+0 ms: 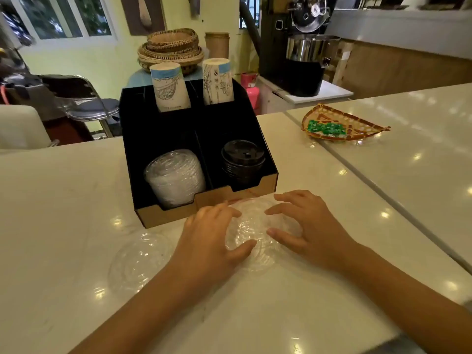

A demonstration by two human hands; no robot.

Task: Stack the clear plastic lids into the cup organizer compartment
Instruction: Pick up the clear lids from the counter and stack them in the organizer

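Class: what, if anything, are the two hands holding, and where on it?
Both hands grip the clear lids on the counter, fingers on opposite edges.

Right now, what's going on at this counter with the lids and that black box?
A person has both hands on clear plastic lids lying on the white counter: the left hand and right hand close in from either side of the lids. Another loose clear lid lies to the left. Just behind, the black cup organizer already holds a stack of clear lids in its front left compartment and black lids in the right one.
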